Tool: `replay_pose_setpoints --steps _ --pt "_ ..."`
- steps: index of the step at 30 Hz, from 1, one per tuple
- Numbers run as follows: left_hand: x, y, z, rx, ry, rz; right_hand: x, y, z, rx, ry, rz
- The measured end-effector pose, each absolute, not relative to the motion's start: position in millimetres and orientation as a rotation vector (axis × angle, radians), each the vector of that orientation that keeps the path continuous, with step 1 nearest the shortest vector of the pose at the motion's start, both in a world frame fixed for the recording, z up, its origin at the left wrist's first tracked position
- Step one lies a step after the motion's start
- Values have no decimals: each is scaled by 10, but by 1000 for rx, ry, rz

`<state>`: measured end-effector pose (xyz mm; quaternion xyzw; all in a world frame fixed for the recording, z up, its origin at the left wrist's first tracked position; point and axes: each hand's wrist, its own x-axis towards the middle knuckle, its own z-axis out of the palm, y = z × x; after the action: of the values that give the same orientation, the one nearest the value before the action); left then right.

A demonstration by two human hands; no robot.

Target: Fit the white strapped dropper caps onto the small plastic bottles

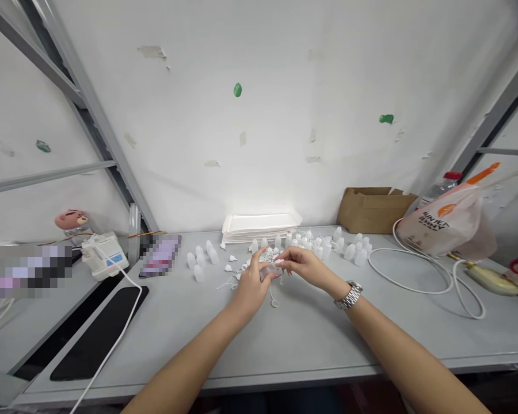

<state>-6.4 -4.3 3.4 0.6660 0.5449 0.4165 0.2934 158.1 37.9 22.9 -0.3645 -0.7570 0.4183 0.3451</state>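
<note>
In the head view, my left hand is holding a small translucent bottle between thumb and fingers, above the grey table. My right hand is pinching a white piece narrowly against the bottle's end, just beside my left fingertips.

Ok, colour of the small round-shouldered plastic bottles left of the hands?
The small plastic bottles are translucent, milky white; the head view shows them best.

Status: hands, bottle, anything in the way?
Left hand gripping clear bottle. Right hand fingering its end. Loose white parts beside left hand; nothing seen blocking.
</note>
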Motion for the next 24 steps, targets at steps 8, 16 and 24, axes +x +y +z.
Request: replay_pose_setpoints --steps 8,16,24 --pt "-99 -21 -60 2005 1440 1148 1451 291 165 -1143 -1976 798" --pt "-70 -34 -46 1903 1384 1237 1435 307 123 -1194 -1864 929" --pt "-67 88 13 1311 1184 1260 1540 454 171 -1031 -1565 1012"
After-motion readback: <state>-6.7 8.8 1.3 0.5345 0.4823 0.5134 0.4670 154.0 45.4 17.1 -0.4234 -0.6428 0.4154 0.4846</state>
